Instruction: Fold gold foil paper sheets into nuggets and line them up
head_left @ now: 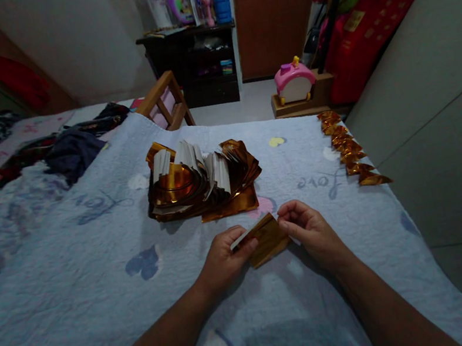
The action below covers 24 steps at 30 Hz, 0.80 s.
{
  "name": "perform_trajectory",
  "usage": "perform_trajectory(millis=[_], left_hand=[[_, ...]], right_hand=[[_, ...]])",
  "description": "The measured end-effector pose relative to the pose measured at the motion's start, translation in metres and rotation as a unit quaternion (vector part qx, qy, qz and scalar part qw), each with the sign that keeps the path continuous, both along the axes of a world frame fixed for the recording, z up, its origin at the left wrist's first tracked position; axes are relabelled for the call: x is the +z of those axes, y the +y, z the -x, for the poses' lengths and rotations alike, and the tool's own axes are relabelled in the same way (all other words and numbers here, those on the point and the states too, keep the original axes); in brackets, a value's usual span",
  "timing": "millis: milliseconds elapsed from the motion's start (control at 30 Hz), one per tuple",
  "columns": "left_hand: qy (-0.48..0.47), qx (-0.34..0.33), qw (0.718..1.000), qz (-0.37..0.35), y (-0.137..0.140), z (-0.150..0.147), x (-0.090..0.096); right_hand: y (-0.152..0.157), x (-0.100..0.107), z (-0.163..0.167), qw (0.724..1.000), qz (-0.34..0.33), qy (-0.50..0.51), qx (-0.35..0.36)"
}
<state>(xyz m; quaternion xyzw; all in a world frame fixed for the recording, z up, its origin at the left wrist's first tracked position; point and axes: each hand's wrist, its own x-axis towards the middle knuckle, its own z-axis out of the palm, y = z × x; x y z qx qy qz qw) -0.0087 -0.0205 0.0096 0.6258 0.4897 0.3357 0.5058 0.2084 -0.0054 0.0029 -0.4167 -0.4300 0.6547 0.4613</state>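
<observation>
A sheet of gold foil paper (265, 242), with a pale strip along its upper left edge, is held between my hands above the bed. My left hand (229, 255) grips its left side, thumb on top. At the right edge, the bent fingers of my right hand (307, 228) pinch the paper between thumb and forefinger. Just beyond lies a loose pile of gold foil papers (242, 201), several curled up with white backs showing. A row of folded gold paper pieces (350, 155) runs along the right edge of the bed.
A blue bedspread (108, 290) with hearts and lettering lies under everything. Dark clothes (75, 152) are heaped at the left. Past the far edge stand a wooden chair (169, 103), a dark cabinet (194, 66) and a pink toy (295, 81). A pale panel (456, 157) rises on the right.
</observation>
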Motion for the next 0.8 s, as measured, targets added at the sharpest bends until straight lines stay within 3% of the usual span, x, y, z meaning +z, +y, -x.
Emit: perform_trajectory(millis=[200,433,633,800], left_hand=[[-0.143,0.052,0.985,0.085,0.000,-0.005,0.002],[-0.198,0.071,0.972,0.109,-0.001,-0.008,-0.003],[-0.332,0.169,0.911,0.180,0.002,-0.013,-0.010],[-0.348,0.124,0.904,0.214,0.000,-0.018,-0.006]], right_hand=[[-0.004,0.001,0.009,0.997,-0.011,0.058,0.057],[-0.010,0.003,0.012,0.991,-0.009,0.018,0.134],[-0.012,0.000,0.014,0.984,-0.066,0.042,0.157],[-0.013,-0.004,0.019,0.987,-0.103,-0.029,0.118]])
